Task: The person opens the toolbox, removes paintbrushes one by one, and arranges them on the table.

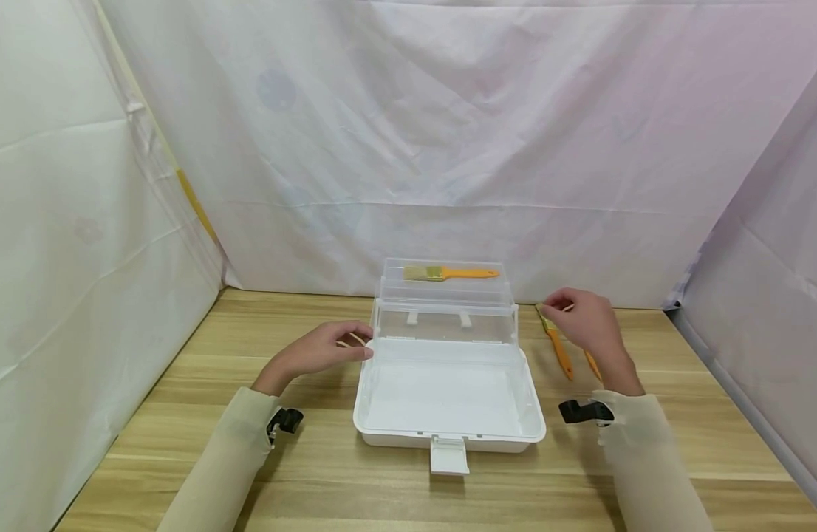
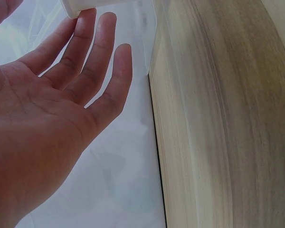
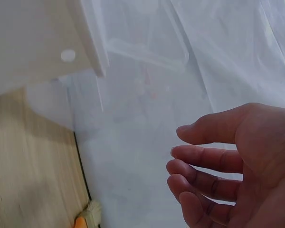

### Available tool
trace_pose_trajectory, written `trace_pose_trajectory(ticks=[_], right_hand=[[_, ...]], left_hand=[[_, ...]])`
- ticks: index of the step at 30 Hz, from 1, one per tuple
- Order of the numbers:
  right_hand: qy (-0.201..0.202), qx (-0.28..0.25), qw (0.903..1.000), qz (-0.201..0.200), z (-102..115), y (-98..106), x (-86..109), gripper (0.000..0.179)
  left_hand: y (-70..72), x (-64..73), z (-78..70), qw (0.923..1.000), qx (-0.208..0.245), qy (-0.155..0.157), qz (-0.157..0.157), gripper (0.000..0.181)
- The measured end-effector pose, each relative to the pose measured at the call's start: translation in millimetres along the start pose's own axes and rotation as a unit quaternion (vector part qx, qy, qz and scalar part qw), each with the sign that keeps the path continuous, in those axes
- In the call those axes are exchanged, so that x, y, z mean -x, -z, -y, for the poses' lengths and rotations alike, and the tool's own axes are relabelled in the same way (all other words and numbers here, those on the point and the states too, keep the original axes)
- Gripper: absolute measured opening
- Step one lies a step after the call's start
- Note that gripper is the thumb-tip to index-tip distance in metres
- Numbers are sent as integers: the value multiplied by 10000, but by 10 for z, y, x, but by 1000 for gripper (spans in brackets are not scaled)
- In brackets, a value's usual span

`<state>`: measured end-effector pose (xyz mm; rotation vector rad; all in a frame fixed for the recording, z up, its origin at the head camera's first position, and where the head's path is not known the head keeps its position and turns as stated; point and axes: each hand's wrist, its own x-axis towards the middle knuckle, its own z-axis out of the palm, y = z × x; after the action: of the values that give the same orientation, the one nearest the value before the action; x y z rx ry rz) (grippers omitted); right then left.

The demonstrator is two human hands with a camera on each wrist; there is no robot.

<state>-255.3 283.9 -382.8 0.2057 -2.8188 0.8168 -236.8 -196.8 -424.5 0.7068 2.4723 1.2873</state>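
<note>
A white plastic box (image 1: 448, 399) stands with its clear lid (image 1: 442, 293) raised at the back. One paintbrush (image 1: 471, 273) with an orange handle lies across the clear part at the rear. At the box's left rear corner is my left hand (image 1: 323, 347), its fingers spread and relaxed, fingertips right at the rim. Over a second paintbrush (image 1: 559, 355) to the right of the box, my right hand (image 1: 586, 319) hovers with loosely bent fingers. The right wrist view shows nothing between them. Another orange handle (image 1: 592, 365) pokes out from beneath this hand, the rest hidden.
The wooden table (image 1: 302, 473) carries everything. White cloth (image 1: 448, 148) hangs behind it and along both sides. A white latch (image 1: 449, 457) sticks out from the box's front edge.
</note>
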Motion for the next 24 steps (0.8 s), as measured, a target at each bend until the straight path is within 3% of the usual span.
trace_pose_trajectory(ticks=[11, 24], right_hand=[[462, -67, 9988, -128, 250, -36, 28, 20], [612, 101, 9981, -28, 379, -92, 29, 18]], left_hand=[[0, -6, 12, 10000, -5, 37, 3, 41], [-1, -8, 18, 10000, -23, 77, 4, 41]])
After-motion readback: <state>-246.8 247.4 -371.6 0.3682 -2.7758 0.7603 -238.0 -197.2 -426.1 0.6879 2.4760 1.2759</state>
